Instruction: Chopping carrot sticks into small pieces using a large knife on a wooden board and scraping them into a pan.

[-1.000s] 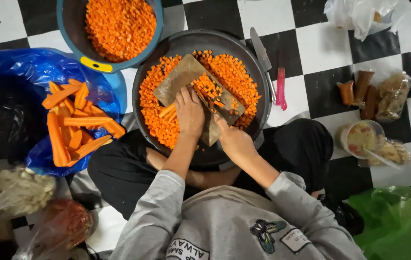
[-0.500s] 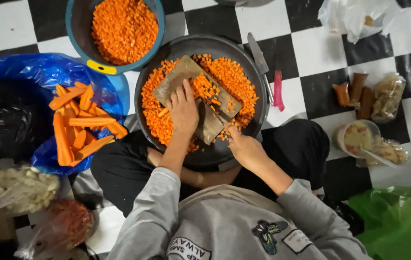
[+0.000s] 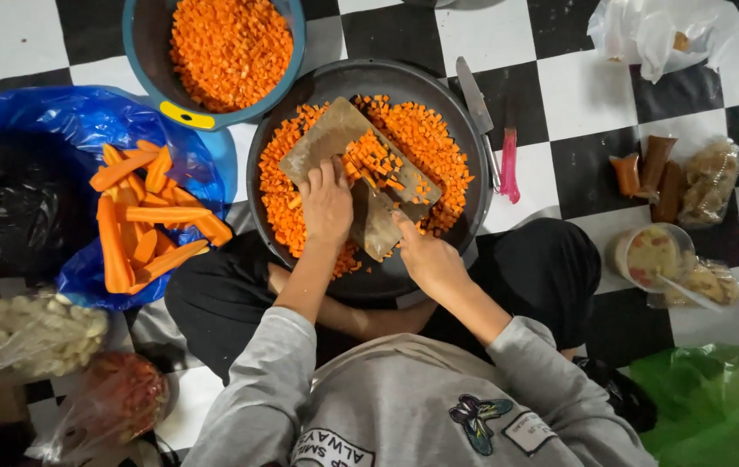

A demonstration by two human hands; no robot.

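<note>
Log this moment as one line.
left hand: on cutting board | right hand: holding knife | diced carrots on board

The cutting board looks like worn, matt wood. The round tray under it is dark, dull metal. The floor is glossy tile. The blue bag is shiny, crinkled plastic, and the knife beside the tray has a smooth metal blade.
</note>
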